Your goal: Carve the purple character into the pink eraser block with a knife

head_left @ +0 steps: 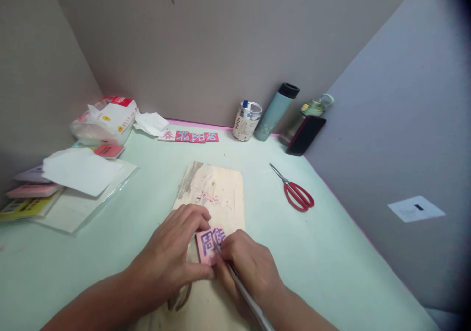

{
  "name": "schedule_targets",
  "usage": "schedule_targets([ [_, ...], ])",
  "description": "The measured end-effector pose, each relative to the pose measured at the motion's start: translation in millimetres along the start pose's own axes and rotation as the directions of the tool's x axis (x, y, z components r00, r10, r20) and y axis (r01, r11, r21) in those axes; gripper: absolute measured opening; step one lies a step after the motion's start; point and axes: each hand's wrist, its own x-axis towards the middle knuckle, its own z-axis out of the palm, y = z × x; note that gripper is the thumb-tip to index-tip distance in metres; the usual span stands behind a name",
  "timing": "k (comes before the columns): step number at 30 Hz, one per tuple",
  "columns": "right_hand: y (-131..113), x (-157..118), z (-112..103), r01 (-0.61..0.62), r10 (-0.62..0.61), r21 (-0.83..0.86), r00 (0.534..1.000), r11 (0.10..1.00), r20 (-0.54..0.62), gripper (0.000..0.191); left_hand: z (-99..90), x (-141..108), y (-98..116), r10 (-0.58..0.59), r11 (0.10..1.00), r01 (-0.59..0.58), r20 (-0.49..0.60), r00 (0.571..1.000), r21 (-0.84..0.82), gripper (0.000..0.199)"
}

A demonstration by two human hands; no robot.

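Observation:
A small pink carving block with purple written characters lies on a pale wooden board. My left hand steadies it from the left, fingers curled by its upper edge and thumb at its lower edge. Closed in a pen-like grip, my right hand holds a slim silver carving knife, its tip on the right-hand character. My right fingers cover the block's right side. Thin pink shavings are scattered on the board above the block.
Red-handled scissors lie to the right. At the back stand a tin can, a teal flask and a leaning phone. Several lettered blocks sit left of them. Tissues and papers occupy the left.

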Motion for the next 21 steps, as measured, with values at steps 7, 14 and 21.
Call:
schedule_targets([
  [7,-1,7,-9,-0.180,0.171,0.157,0.983,0.971,0.067,0.015,-2.0,1,2,-0.019,1.000,0.019,0.020,1.000,-0.005,0.044],
  [14,-3,7,-11,-0.089,0.085,0.100,0.995,0.991,0.050,0.019,-1.9,1,0,-0.017,1.000,0.017,0.020,1.000,-0.010,0.044],
  [21,0,6,-6,0.053,-0.053,-0.006,0.998,0.999,0.046,0.023,0.2,1,-1,-0.009,1.000,0.009,0.008,1.000,0.001,0.048],
])
